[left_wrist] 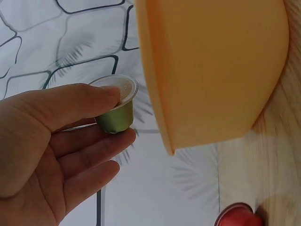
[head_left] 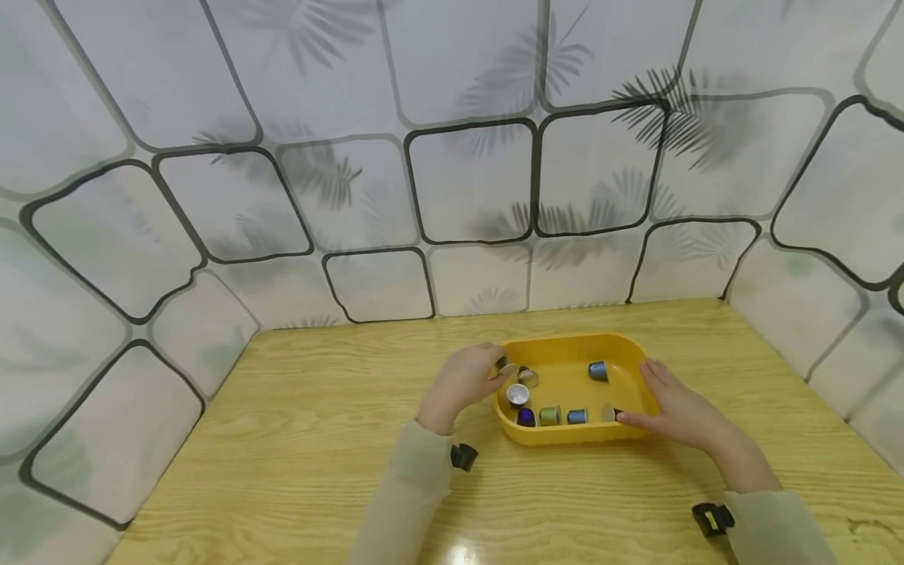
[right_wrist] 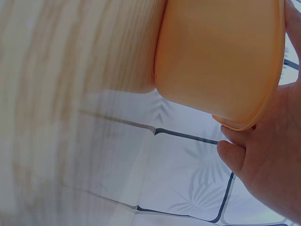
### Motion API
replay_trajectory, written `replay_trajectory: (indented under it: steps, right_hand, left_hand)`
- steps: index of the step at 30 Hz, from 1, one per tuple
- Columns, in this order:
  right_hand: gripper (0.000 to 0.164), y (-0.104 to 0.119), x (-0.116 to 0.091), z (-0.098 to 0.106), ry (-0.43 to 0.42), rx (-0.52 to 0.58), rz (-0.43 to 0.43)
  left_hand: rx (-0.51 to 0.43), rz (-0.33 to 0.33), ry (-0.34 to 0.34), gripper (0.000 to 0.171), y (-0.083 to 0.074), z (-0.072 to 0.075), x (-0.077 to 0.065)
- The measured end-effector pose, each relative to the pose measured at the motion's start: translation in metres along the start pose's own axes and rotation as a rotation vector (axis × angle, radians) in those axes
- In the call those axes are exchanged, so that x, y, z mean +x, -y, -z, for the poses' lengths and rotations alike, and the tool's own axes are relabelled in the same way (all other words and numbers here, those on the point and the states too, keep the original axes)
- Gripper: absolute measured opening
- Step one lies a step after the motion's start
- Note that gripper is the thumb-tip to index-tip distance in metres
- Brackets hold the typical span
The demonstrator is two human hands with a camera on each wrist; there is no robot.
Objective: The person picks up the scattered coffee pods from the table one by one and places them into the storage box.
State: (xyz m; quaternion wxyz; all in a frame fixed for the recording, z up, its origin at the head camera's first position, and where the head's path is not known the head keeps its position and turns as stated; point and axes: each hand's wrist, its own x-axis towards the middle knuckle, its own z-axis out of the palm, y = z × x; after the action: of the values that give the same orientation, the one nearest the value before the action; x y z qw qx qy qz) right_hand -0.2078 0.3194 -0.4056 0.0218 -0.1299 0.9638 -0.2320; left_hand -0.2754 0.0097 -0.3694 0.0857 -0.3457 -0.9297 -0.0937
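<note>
My left hand (head_left: 462, 382) is at the left rim of the yellow tray (head_left: 565, 433). Between thumb and fingers it pinches a green coffee capsule (left_wrist: 117, 115) with a pale lid, just outside the tray wall in the left wrist view. At the other end, my right hand (head_left: 681, 412) grips the tray's right rim. Its thumb lies over the near right corner, by a pale-lidded capsule (head_left: 608, 413) that it partly hides. Inside the tray lie a silver-white capsule (head_left: 518, 395), a dark blue one (head_left: 526, 417), a green one (head_left: 549, 416) and blue ones (head_left: 597, 370).
A red capsule (left_wrist: 239, 215) is outside the tray, low in the left wrist view. The tray stands on a light wooden table (head_left: 318, 439). A patterned curtain (head_left: 473, 180) encloses the table at the back and sides.
</note>
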Motion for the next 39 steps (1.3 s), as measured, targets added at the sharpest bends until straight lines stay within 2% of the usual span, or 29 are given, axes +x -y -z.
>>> replay_trajectory:
  steps: [4, 12, 20, 33, 39]
  right_hand:
    - [0.100, 0.000, 0.000, 0.000, 0.001, -0.001, 0.001]
    - [0.101, 0.000, 0.001, 0.000, 0.002, -0.001, -0.007]
    - [0.101, -0.002, 0.000, -0.002, 0.000, 0.005, -0.008]
    - [0.101, 0.000, -0.001, -0.001, -0.002, -0.005, -0.013]
    - [0.102, -0.001, -0.001, -0.001, -0.004, -0.009, -0.015]
  left_hand:
    - [0.002, -0.008, 0.015, 0.029, -0.005, -0.005, 0.006]
    - [0.053, -0.052, 0.042, 0.023, -0.018, -0.010, 0.016]
    - [0.005, -0.043, 0.096, 0.016, -0.028, -0.017, 0.026]
    - [-0.039, -0.093, 0.099, 0.008, -0.034, -0.033, 0.034]
    - [-0.020, -0.091, 0.124, 0.012, -0.035, -0.038, 0.036]
